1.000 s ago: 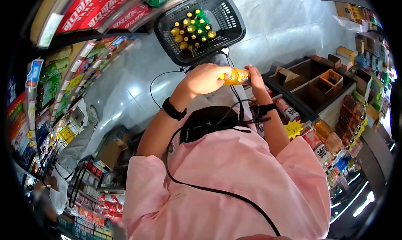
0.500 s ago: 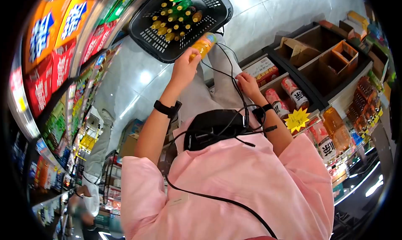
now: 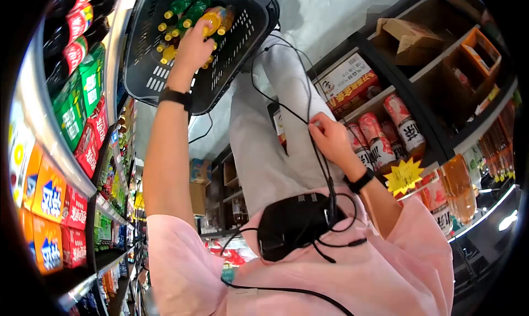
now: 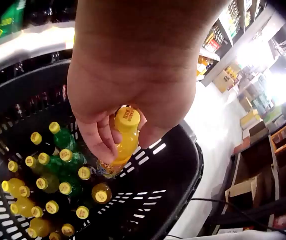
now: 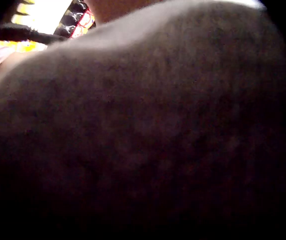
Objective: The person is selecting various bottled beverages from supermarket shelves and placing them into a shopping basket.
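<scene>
In the head view my left hand [image 3: 193,50] reaches into a black plastic basket [image 3: 149,87] and grips an orange drink bottle [image 3: 212,21] with a yellow cap. The left wrist view shows the thumb and fingers around the neck of this tilted orange bottle [image 4: 128,142]. It stands beside several yellow-capped green bottles [image 4: 63,140] and yellow bottles [image 4: 39,227] in the basket. My right hand [image 3: 332,139] rests by my right thigh, near a black cable [image 3: 311,95], its fingers loosely bent around nothing. Grey trouser cloth [image 5: 148,100] fills most of the right wrist view.
Shelves of cans and bottle packs, including red packs [image 3: 88,150] and orange packs [image 3: 52,192], line the left. On the right stands a low rack with pink-labelled bottles [image 3: 405,126], an open cardboard box [image 3: 408,40] and a yellow star sign [image 3: 404,176].
A second ago both hands were at the orange bottle. The right hand has let go and lowered to the thigh, while the left has carried the bottle into the basket.
</scene>
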Motion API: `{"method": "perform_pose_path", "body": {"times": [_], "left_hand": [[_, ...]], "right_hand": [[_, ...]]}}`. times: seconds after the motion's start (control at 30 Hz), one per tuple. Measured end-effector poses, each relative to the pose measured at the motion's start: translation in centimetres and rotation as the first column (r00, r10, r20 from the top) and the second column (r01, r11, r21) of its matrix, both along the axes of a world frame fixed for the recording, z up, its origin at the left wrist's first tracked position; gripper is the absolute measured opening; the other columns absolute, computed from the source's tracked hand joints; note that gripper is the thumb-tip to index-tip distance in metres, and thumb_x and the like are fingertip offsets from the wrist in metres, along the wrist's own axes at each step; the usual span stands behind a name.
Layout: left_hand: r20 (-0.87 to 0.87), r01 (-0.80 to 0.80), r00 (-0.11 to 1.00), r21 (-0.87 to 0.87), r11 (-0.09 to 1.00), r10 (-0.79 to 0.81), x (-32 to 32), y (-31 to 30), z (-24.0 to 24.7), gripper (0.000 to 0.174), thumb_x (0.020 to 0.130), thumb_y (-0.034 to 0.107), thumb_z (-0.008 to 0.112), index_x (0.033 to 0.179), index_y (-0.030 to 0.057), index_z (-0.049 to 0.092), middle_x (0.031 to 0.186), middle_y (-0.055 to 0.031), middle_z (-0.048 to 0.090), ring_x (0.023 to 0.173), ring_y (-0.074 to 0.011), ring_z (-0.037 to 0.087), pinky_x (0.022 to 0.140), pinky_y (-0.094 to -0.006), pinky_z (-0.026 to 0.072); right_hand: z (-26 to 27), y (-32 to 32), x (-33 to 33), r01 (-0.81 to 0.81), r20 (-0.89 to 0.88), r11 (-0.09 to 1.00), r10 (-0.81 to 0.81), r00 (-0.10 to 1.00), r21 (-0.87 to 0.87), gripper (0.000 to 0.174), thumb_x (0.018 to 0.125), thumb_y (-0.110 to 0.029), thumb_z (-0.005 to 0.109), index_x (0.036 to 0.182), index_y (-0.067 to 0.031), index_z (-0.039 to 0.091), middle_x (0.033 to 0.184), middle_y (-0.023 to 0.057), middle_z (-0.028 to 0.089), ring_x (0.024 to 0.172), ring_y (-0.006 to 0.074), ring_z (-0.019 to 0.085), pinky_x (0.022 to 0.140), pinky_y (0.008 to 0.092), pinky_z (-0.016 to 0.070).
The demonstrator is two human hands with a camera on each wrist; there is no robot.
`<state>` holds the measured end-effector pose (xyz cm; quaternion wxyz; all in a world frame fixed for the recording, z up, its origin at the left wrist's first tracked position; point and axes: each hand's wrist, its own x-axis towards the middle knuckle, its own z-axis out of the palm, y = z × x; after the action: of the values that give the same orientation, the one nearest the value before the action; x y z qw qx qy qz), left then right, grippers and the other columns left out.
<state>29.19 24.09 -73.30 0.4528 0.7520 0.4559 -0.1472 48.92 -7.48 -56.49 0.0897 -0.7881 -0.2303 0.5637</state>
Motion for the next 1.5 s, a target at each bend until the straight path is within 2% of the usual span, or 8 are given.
{"method": "perform_pose_path", "body": {"times": [0.1,0.3,0.47,0.8,0.97,1.1,1.3,1.5], "left_hand": [[-0.061,0.08,0.995,0.056,0.995,-0.077,2.3,0.5,-4.9,0.037,0.084,0.016,0.063,0.12,0.0146,0.052,0.11,-0.0255,0.058,0.099,-0.0471,0.06,0.086,-0.0502,0.0488],[-0.305,0.258,0.921,0.01,0.966,-0.243,5.7,-1.1,-16.6,0.047,0.086,0.021,0.061,0.131,0.0185,0.049,0.125,-0.0265,0.054,0.111,-0.0456,0.06,0.093,-0.0508,0.0496],[-0.17,0.29,0.949,0.141,0.947,-0.265,2.7,-1.8,-28.1,0.056,0.084,0.012,0.067,0.133,0.0174,0.04,0.121,-0.0304,0.055,0.11,-0.0491,0.058,0.091,-0.0537,0.049],[-0.234,0.07,0.971,0.061,0.996,-0.053,3.2,-4.6,-15.3,0.067,0.087,0.023,0.06,0.149,0.0139,0.036,0.137,-0.027,0.048,0.114,-0.0441,0.058,0.096,-0.048,0.0499],[-0.086,-0.088,0.992,0.076,0.993,0.094,1.5,-8.7,-6.4,0.042,0.087,0.019,0.061,0.126,0.0082,0.054,0.127,-0.0239,0.055,0.106,-0.0437,0.06,0.089,-0.0496,0.0511],[0.172,-0.266,0.95,0.017,0.964,0.259,-4.1,-13.9,1.4,0.009,0.088,0.012,0.058,0.093,0.0063,0.063,0.096,-0.0189,0.067,0.09,-0.0399,0.064,0.076,-0.0497,0.0504],[0.028,-0.279,0.96,-0.039,0.96,0.28,-16.8,-23.0,21.5,0.015,0.09,0.019,0.06,0.093,0.006,0.066,0.085,-0.0175,0.069,0.08,-0.0373,0.066,0.07,-0.043,0.0512],[0.113,-0.548,0.835,0.096,0.831,0.538,-35.0,-31.1,25.6,0.024,0.091,0.025,0.06,0.089,0.0033,0.068,0.074,-0.0175,0.067,0.072,-0.0306,0.066,0.065,-0.0403,0.0499]], "right_hand": [[-0.4,1.2,1.8,0.017,-0.022,0.996,-0.019,1.0,-0.083,0.016,0.091,-0.022,0.063,0.095,-0.0065,0.062,0.065,0.0152,0.062,0.06,0.0363,0.061,0.055,0.0436,0.046],[-2.2,0.7,2.4,0.088,-0.101,0.975,-0.11,0.989,-0.205,0.015,0.089,-0.019,0.066,0.098,-0.0061,0.064,0.061,0.0125,0.06,0.051,0.0276,0.058,0.051,0.0374,0.0451],[-2.9,0.6,2.1,0.113,-0.064,0.946,-0.138,0.988,-0.304,0.013,0.088,-0.015,0.067,0.097,-0.006,0.064,0.061,0.0092,0.06,0.05,0.0195,0.058,0.049,0.0324,0.0439],[-3.0,-1.2,1.3,0.23,-0.083,0.945,-0.255,0.963,-0.234,0.011,0.092,-0.012,0.062,0.095,-0.0019,0.061,0.058,0.0026,0.052,0.054,0.0075,0.046,0.051,0.0274,0.0387],[-2.4,-3.6,-1.1,0.337,-0.151,0.933,-0.353,0.923,-0.124,0.011,0.093,-0.011,0.06,0.092,0.0,0.06,0.062,0.0,0.054,0.057,0.0066,0.046,0.054,0.0258,0.0381],[-1.9,-5.4,-3.9,0.321,-0.226,0.945,-0.325,0.918,-0.058,0.015,0.094,-0.014,0.058,0.093,0.0001,0.061,0.065,0.0024,0.057,0.059,0.0094,0.052,0.055,0.028,0.0416],[1.6,-6.2,-5.8,0.271,-0.29,0.962,-0.267,0.919,-0.028,0.018,0.091,-0.019,0.06,0.094,-0.0025,0.064,0.07,0.0045,0.062,0.06,0.0139,0.057,0.056,0.0303,0.0456],[2.6,-6.7,-9.5,0.213,-0.273,0.968,-0.171,0.947,0.133,0.025,0.091,-0.025,0.057,0.096,-0.0017,0.065,0.071,0.006,0.063,0.057,0.016,0.057,0.052,0.0343,0.0464]]}}
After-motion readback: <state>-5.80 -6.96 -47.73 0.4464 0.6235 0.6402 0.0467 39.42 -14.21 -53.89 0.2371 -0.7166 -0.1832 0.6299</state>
